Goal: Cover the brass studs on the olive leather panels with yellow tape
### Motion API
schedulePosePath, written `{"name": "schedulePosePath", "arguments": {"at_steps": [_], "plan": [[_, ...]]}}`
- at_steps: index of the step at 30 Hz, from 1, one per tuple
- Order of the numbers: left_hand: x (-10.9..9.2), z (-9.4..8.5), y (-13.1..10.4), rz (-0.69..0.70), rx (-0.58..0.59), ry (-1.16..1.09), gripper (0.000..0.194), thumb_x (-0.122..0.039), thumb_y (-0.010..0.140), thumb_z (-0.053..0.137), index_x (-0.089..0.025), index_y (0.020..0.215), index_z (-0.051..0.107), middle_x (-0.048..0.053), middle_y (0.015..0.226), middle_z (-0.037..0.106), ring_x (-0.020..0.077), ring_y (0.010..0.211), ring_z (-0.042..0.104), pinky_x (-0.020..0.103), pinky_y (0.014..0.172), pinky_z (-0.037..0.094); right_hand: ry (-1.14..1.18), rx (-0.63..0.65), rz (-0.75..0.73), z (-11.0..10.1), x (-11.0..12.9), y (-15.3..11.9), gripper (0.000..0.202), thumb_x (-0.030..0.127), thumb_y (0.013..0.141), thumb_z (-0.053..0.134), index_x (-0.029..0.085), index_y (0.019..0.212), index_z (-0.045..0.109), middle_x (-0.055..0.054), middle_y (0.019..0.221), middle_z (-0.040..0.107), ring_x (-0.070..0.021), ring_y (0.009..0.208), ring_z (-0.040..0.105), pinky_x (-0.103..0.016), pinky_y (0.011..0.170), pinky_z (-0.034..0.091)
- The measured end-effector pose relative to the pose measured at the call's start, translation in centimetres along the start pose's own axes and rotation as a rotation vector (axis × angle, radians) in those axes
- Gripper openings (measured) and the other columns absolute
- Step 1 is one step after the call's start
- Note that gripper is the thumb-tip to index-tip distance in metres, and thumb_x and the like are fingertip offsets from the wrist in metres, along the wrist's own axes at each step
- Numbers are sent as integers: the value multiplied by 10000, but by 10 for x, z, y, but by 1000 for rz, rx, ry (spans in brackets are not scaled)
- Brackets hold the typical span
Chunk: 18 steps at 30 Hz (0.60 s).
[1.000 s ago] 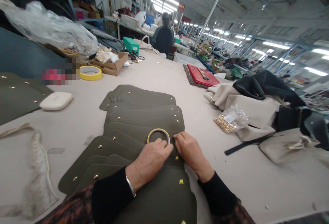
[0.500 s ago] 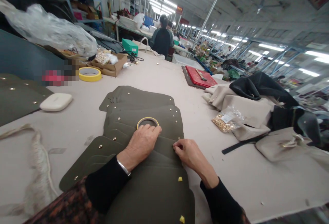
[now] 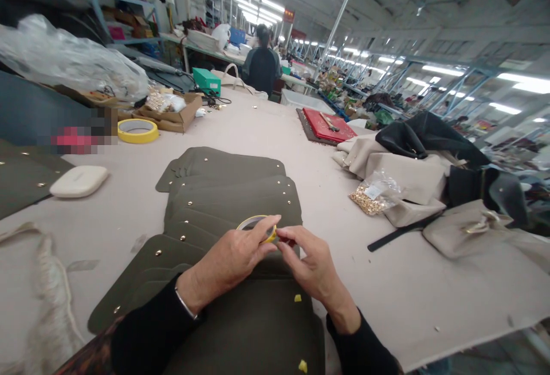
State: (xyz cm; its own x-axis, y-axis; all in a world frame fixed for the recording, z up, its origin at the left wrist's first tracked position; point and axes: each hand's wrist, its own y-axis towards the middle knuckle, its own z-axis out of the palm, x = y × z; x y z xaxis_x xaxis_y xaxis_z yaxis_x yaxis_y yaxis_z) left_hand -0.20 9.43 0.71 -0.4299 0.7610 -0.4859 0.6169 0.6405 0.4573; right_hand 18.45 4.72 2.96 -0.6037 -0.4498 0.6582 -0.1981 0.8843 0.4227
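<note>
At the left of the tabletop, a smooth, rounded cream case rests against flat olive sheets with metal studs. Beyond it, toward the far edge, a spare yellow tape roll lies flat just beside an open cardboard box.

In the middle, overlapping olive panels, matt and round-cornered, fan toward the near edge, the farther ones lying long side crosswise. Over them the left hand has its fingers clamped on a slim yellow tape ring; being round, it has no long axis. The ring lies directly left of the fingertips of the right hand, which are bent close together at its rim; whether they grip tape, I cannot tell. Crumpled yellow scraps dot the nearest panel's right side.

Farther right are a glossy red slab, a clear bag of gold-coloured bits and limp beige pieces.
</note>
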Motion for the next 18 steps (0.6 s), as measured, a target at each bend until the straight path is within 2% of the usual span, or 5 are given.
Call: {"name": "schedulePosePath", "arguments": {"at_steps": [4,9,14,18], "plan": [[-3,2,-1,4,47,29,460,-241,921,488,-179,1348,331,88,1193,621,164,961,658,266,827,548,-101,12,-141,2,1,1,151,145,869,503,192,951,621,-60,864,667,-166,819,601,-295,744,492],[-6,0,0,51,89,14,383,-204,934,440,-184,1308,362,83,1138,637,163,953,654,271,825,534,-219,-22,-216,5,0,-1,191,103,856,446,198,834,609,-39,729,642,-153,700,590,-275,664,476],[-7,0,0,23,128,-33,191,-200,957,374,-195,1105,493,26,932,649,135,852,647,224,727,508,-271,-117,-207,12,-5,-10,180,79,822,464,195,808,601,-35,700,626,-148,662,585,-265,632,472],[-7,4,0,20,90,25,160,-189,954,378,-189,913,533,-10,772,607,113,706,610,199,627,465,-250,-164,-127,14,-2,-13,174,94,809,475,190,809,620,-32,695,633,-140,633,581,-259,614,469]]}}
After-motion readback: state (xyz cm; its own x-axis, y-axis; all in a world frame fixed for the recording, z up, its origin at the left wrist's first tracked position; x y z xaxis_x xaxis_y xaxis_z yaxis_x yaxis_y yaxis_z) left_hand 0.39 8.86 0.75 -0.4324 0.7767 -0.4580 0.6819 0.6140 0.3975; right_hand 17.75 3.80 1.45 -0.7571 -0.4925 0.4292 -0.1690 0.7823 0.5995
